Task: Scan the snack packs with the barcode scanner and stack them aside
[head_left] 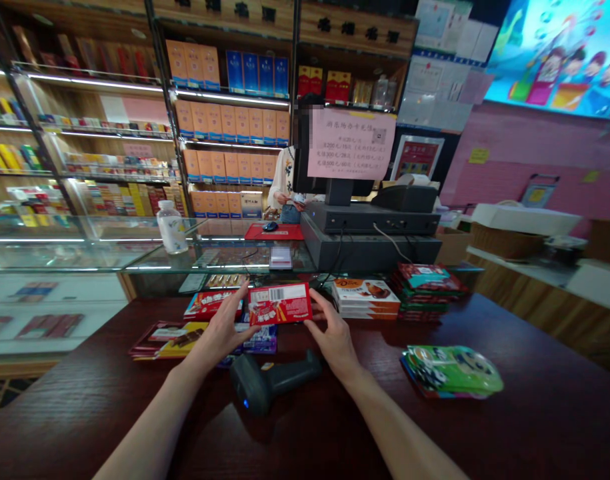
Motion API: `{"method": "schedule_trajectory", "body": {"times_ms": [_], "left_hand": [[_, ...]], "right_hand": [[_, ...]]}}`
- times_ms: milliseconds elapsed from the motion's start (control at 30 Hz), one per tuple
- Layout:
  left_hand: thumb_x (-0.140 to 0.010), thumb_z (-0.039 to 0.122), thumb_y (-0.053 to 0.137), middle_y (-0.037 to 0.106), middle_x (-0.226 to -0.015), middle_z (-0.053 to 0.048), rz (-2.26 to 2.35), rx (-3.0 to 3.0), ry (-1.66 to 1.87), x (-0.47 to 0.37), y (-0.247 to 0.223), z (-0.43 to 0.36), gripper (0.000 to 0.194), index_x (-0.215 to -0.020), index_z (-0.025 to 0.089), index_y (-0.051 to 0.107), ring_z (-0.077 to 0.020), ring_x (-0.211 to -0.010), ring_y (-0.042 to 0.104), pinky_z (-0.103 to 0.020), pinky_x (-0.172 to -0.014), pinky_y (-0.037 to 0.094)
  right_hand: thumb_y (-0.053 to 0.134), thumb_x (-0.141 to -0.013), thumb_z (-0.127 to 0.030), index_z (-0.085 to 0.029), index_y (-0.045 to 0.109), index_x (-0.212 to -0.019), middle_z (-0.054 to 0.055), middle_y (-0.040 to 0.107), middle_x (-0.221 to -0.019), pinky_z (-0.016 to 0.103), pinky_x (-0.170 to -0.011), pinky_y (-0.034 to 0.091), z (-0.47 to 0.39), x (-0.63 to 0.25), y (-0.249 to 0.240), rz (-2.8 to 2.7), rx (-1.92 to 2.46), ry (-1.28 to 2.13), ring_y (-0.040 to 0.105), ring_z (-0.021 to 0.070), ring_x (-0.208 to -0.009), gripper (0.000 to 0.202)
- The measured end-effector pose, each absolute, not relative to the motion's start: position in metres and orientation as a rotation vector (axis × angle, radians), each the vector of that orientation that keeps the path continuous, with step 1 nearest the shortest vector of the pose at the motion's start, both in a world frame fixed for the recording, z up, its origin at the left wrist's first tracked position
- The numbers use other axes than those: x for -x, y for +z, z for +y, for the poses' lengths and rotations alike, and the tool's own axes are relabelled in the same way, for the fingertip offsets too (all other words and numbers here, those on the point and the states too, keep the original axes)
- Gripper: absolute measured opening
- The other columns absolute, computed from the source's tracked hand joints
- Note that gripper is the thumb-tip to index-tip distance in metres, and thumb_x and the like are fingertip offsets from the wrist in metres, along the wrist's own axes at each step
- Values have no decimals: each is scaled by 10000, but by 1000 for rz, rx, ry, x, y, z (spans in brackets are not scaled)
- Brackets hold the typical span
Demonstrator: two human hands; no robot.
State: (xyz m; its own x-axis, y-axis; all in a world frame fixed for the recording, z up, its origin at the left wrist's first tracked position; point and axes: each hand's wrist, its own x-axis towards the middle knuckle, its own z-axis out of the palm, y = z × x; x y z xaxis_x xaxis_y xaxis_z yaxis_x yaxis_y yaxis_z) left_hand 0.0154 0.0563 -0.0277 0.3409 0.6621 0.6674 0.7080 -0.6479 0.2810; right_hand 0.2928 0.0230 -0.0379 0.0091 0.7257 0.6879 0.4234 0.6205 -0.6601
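Observation:
A red snack box (pixel 279 305) with a barcode on its near face is held up between both hands, above the dark wooden counter. My left hand (pixel 229 325) grips its left end and my right hand (pixel 333 331) its right end, fingers closed on the edges. Below them a black barcode scanner (pixel 272 381) lies on the counter with a blue light on. Behind my left hand are a red box (pixel 199 307), yellow-and-brown chocolate packs (pixel 177 339) and purple packs (pixel 262 340), partly hidden.
Stacked white-and-orange Dove boxes (pixel 367 299) and dark red-green packs (pixel 427 291) stand at the counter's back right. Green panda packs (pixel 452 371) lie to the right. Beyond are a glass display case (pixel 149 259), a white bottle (pixel 172 228), a cash register (pixel 369 227) and another person (pixel 287 180).

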Motion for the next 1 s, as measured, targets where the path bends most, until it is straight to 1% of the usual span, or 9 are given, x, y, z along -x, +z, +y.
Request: {"method": "schedule_trajectory", "body": {"times_ms": [167, 300, 400, 600, 700, 767, 800, 900, 1000], "left_hand": [[-835, 369, 719, 523, -1416, -123, -1279, 2556, -1117, -16, -20, 52, 934, -1578, 307, 156, -285, -1283, 546, -464, -1086, 456], [-815, 374, 735, 569, -1336, -116, -1263, 2468, -1016, -16, -15, 50, 846, -1528, 275, 288, -308, -1238, 548, -523, -1087, 428], [-793, 374, 748, 557, -1361, -121, -1273, 2360, -950, -15, -13, 49, 777, -1470, 255, 388, -324, -1253, 519, -548, -1106, 393], [-796, 366, 730, 577, -1400, -98, -1261, 2241, -883, -9, -14, 48, 777, -1487, 260, 392, -304, -1306, 501, -570, -1225, 191], [-818, 380, 711, 591, -1381, -107, -1302, 2161, -894, -4, -15, 50, 773, -1505, 262, 375, -311, -1307, 502, -592, -1229, 142], [-818, 386, 710, 596, -1373, -110, -1344, 2125, -905, 0, -16, 50, 759, -1497, 270, 390, -321, -1300, 507, -614, -1224, 124], [-817, 389, 709, 599, -1370, -108, -1364, 2116, -906, 2, -16, 50, 748, -1490, 275, 402, -324, -1298, 508, -623, -1222, 116], [-825, 392, 698, 609, -1358, -115, -1400, 2093, -887, 6, -15, 50, 714, -1472, 265, 423, -331, -1300, 502, -635, -1219, 99], [-840, 368, 678, 607, -1355, -128, -1433, 2058, -870, 10, -15, 49, 686, -1466, 239, 428, -332, -1295, 501, -636, -1217, 105]], "right_hand": [[610, -893, -182, -279, 513, -1433, 81, 646, -1320, 401, -900, 608, 25, -293, -41, -1616, 977, 296, 684, 231, -1044, 557], [600, -895, -161, -299, 496, -1448, 68, 625, -1359, 400, -923, 603, 24, -292, -41, -1647, 956, 276, 661, 238, -1122, 579], [569, -906, -145, -313, 465, -1473, 58, 593, -1407, 386, -944, 597, 24, -292, -42, -1692, 918, 280, 636, 233, -1187, 600], [520, -919, -131, -313, 367, -1538, 65, 536, -1481, 418, -1053, 527, 21, -294, -37, -1785, 918, 282, 573, 227, -1293, 663], [532, -914, -132, -292, 427, -1506, 71, 569, -1447, 453, -1124, 446, 12, -298, -23, -1875, 929, 314, 538, 224, -1321, 622], [573, -906, -151, -292, 517, -1441, 58, 625, -1381, 447, -1119, 439, 5, -301, -13, -2023, 884, 445, 568, 221, -1280, 556], [631, -884, -179, -298, 528, -1431, 51, 653, -1348, 451, -1110, 441, 1, -302, -8, -2099, 860, 522, 581, 230, -1260, 569], [840, -732, -302, -338, 484, -1467, 29, 707, -1274, 456, -1068, 453, -7, -303, 0, -2267, 862, 703, 608, 274, -1210, 817], [905, -627, -317, -378, 412, -1508, 17, 695, -1288, 415, -1017, 466, -12, -301, -1, -2380, 887, 750, 630, 279, -1155, 1012]]}}
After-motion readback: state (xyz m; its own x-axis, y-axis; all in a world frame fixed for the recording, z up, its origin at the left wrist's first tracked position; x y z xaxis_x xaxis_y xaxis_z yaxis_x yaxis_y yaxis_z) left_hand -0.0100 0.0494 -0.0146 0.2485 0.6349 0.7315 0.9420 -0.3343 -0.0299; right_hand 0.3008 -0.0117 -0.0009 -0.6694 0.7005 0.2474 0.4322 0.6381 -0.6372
